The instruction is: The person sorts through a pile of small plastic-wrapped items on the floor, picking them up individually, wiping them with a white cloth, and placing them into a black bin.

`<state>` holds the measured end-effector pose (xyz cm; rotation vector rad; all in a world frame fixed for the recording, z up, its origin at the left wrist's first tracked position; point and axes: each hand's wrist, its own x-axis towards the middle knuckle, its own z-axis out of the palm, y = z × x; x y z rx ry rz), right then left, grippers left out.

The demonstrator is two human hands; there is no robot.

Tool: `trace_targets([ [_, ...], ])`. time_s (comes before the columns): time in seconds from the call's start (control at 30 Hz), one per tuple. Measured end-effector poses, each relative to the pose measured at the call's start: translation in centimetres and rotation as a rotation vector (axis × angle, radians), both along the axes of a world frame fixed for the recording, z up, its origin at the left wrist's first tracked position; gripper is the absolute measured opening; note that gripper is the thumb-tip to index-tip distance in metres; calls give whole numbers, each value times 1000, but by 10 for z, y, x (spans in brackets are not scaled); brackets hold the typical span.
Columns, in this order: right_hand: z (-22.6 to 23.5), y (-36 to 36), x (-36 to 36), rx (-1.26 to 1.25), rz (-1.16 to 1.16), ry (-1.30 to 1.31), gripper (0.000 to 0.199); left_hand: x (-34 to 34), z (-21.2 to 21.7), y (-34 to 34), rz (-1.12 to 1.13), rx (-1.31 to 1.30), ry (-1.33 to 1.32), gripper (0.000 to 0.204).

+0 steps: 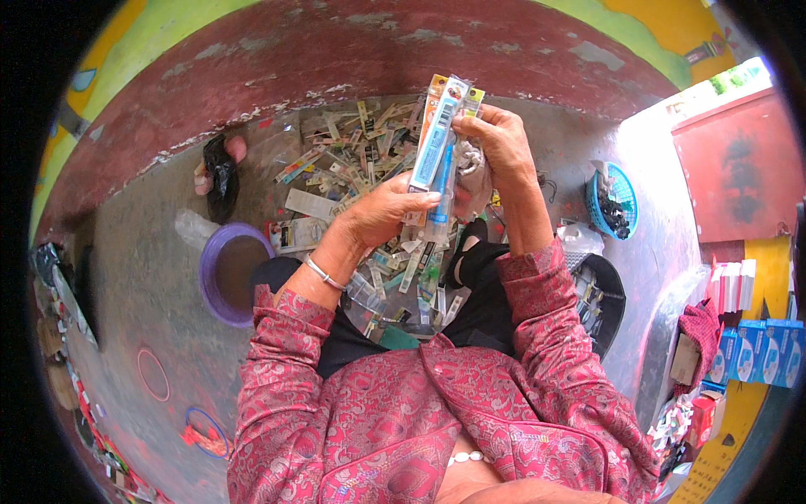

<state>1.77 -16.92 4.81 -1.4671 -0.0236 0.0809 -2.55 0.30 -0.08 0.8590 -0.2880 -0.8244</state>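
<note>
Several slim clear plastic packets (435, 139) are held upright in front of me, fanned slightly apart. The front one has a light blue printed card, with orange and yellow-green cards behind it. A long blue pen-like item (444, 170) shows through the plastic. My left hand (388, 210) is closed round their lower end, thumb across the front. My right hand (501, 144) pinches their upper right edge between thumb and fingers. Below my right palm is a crumpled greyish bundle (472, 164), partly hidden. Beneath my hands, a heap of similar packets (369, 151) covers the floor.
A purple basin (206, 273) stands at left, near a black plastic bag (220, 176). To the right are a blue basket (631, 197) with dark scraps and a black tub (620, 307) holding packets. Blue boxes (760, 353) sit at far right. A red wall (336, 50) runs behind the heap.
</note>
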Motion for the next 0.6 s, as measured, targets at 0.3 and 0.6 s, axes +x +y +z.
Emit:
trace_targets([
  [0.3,4,-5,1,-13,217,113,29,-3,2,-1,-78,-44,-17,33],
  [0.6,10,5,-7,-272,160,0,26,7,9,10,-81,196,-29,51],
])
